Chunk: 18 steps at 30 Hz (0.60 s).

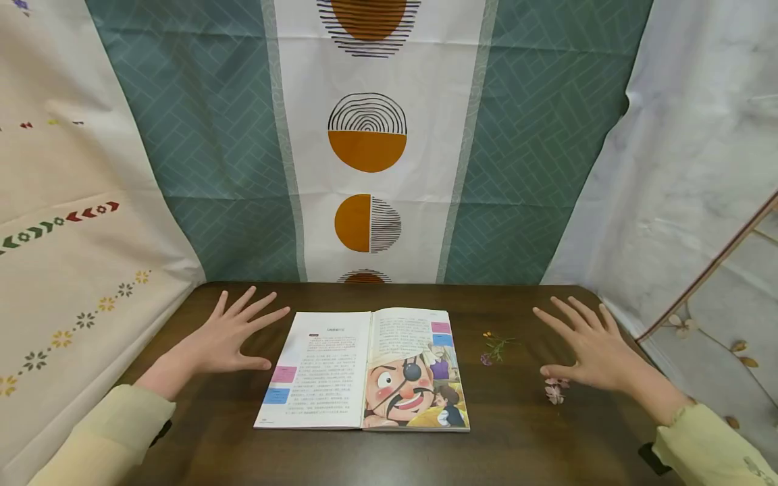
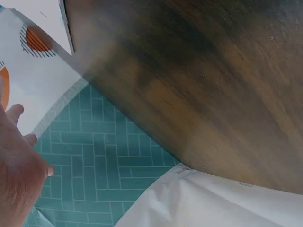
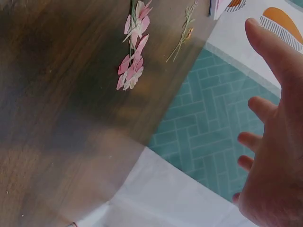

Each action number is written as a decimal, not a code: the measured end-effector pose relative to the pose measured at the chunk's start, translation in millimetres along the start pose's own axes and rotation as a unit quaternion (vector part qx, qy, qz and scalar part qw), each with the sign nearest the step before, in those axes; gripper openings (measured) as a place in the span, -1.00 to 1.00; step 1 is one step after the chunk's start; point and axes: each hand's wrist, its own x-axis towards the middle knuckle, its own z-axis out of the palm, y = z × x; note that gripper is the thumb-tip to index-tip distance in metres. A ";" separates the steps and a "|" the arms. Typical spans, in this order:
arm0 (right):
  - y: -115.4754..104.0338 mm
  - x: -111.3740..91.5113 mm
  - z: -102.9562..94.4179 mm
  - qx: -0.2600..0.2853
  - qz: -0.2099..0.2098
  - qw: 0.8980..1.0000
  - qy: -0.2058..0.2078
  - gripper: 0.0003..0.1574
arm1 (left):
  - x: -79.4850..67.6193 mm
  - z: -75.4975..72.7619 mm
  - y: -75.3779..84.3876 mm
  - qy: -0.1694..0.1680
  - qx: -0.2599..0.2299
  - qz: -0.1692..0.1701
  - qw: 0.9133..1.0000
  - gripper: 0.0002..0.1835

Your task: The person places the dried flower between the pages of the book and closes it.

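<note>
An open book [image 1: 331, 378] lies on the dark wooden table, text on its left page and a cartoon of an eyepatched face on its right page. To its left, my left hand [image 1: 227, 337] is held over the table with fingers spread, holding nothing. My right hand [image 1: 589, 351] is likewise spread on the far side of the book, and nothing is in it. Close by its thumb is a pink flower sprig [image 3: 132, 66], partly hidden by the hand in the head view. A thin green sprig [image 1: 498, 346] with small orange and purple blooms lies between book and right hand.
The wooden table [image 1: 292, 459] ends at a patterned green and white cloth [image 1: 377, 182] hanging behind it. A cream cloth [image 1: 79, 223] hangs at the left, and a pale marbled cloth [image 1: 699, 169] at the right.
</note>
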 end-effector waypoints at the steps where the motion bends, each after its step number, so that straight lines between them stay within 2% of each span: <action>1: 1.0 0.5 1.0 0.000 0.000 1.000 0.000 0.25 | -1.1 0.8 0.4 -0.001 -0.005 -0.003 1.000 0.01; 13: 8.3 14.0 9.0 0.026 -0.002 1.000 -0.017 0.21 | -12.0 7.0 5.8 0.004 -0.037 -0.014 0.999 0.01; 18: 11.7 18.7 12.9 0.027 -0.011 1.000 -0.008 0.21 | -16.9 9.8 8.5 0.002 -0.055 -0.022 0.998 0.01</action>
